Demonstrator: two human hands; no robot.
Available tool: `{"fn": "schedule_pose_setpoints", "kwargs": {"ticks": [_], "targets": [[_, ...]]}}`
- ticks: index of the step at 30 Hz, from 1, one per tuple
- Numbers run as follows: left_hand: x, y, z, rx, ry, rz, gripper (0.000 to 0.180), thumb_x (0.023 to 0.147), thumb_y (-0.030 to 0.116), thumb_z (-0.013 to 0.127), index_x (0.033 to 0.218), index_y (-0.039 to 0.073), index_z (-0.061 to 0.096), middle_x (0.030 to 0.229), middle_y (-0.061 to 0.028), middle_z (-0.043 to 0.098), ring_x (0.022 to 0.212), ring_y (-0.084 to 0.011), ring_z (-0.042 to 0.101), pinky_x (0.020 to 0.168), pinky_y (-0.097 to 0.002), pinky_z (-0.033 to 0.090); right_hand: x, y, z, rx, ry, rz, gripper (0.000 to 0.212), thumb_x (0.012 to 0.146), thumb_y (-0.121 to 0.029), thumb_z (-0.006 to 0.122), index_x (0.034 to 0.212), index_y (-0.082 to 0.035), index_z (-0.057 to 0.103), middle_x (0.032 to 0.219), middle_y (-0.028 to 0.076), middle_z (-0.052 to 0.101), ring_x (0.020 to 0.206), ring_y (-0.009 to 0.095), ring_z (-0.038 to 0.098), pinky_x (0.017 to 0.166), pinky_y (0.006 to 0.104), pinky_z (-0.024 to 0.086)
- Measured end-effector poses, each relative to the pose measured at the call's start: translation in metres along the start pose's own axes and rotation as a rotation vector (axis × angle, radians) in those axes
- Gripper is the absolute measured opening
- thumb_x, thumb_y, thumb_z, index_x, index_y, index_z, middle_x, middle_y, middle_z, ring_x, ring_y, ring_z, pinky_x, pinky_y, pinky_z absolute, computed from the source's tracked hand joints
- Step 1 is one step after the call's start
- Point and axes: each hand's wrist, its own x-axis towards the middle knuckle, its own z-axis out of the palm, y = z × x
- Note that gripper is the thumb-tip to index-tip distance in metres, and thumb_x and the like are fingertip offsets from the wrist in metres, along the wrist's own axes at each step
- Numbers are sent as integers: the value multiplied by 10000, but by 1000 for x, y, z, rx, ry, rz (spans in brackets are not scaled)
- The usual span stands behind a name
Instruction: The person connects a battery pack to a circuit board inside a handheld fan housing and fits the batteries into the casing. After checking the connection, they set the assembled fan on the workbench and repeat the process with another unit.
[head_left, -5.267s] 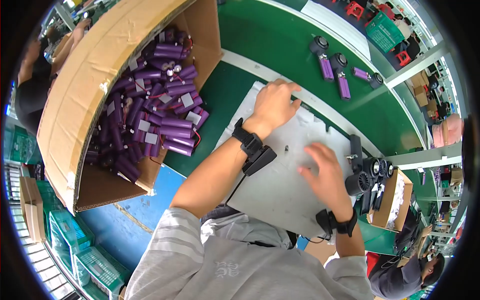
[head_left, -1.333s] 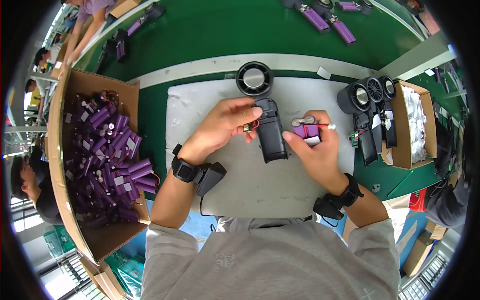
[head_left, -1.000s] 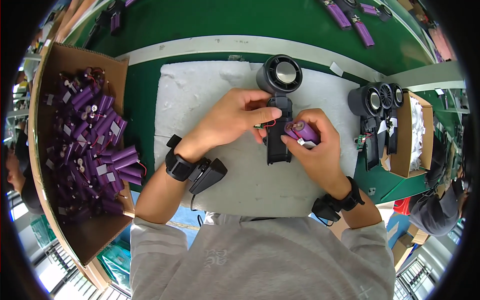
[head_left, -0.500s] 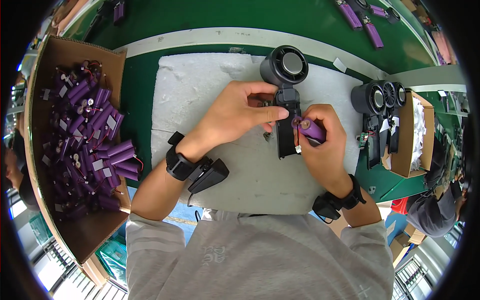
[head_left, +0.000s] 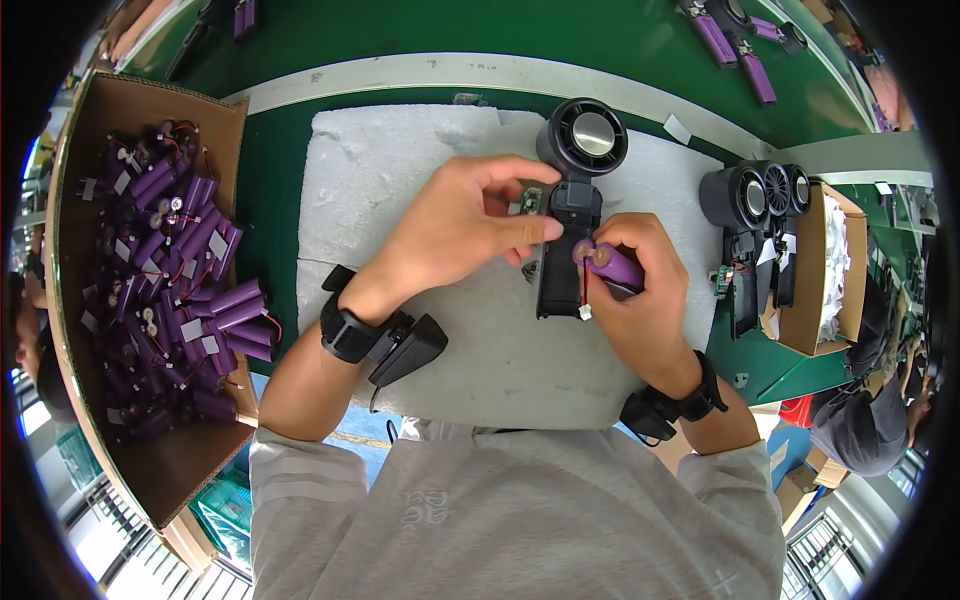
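Note:
A black handheld fan (head_left: 571,205) lies on the white foam sheet (head_left: 400,150), its round head at the far end and its open handle shell toward me. My left hand (head_left: 465,215) grips the fan at the neck from the left, fingers and thumb closed at its edge. A small green circuit board (head_left: 530,201) shows between that thumb and index finger. My right hand (head_left: 645,275) holds a purple battery pack (head_left: 617,269) over the right side of the handle shell. From the pack a red lead and white connector (head_left: 585,312) hang down over the shell.
A large cardboard box (head_left: 170,460) of purple battery packs stands on the left. More black fans (head_left: 745,200) lie at the right beside a small carton (head_left: 852,270) of white pieces. Several battery packs (head_left: 757,78) rest beyond the pale rail (head_left: 400,75) on the green table.
The fan's head has shifted slightly right and its handle end left. My left thumb has drawn back left, showing more of the circuit board. The battery pack has moved slightly left.

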Motion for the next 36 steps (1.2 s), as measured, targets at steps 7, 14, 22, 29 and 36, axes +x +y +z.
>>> {"fn": "schedule_pose_setpoints", "kwargs": {"ticks": [7, 14, 22, 29, 36], "targets": [[-2, 1, -2, -37, -3, 40, 228, 854, 36, 713, 1069, -3, 651, 881, -45, 643, 749, -102, 633, 625, -243, 536, 1, -8, -1, -19, -25, 79, 271, 690, 119, 658, 902, -17, 556, 865, 103, 578, 734, 217, 579, 687, 279, 476], [-5, 5, -3, 73, -94, 7, 146, 838, -28, 683, 969, 8, 629, 918, -35, 643, 773, -88, 621, 684, -236, 515, -1, -5, -6, -23, 17, -65, 254, 659, 96, 698, 844, -16, 565, 828, 107, 588, 696, 223, 584, 650, 270, 474], [-3, -5, 0, 64, -160, 95, 233, 797, -46, 703, 987, 33, 596, 939, -6, 624, 842, -57, 591, 702, -199, 480, 17, -5, -9, -107, -129, -207, 234, 695, 101, 697, 833, -20, 552, 925, 134, 646, 744, 244, 621, 645, 294, 495], [1, -7, -2, 39, -173, 156, 242, 788, -49, 707, 973, 39, 579, 943, 3, 608, 796, -48, 566, 687, -199, 474, 26, -6, -7, -162, -246, -239, 251, 694, 100, 730, 829, -18, 554, 900, 119, 671, 779, 252, 647, 667, 306, 514], [-2, -10, -2, 30, -101, 193, 228, 755, 50, 731, 938, 45, 595, 790, -9, 588, 703, -91, 521, 656, -249, 440, 25, -6, -8, -176, -213, -205, 249, 681, 70, 771, 802, -24, 575, 831, 95, 681, 744, 239, 636, 642, 300, 504]]}}
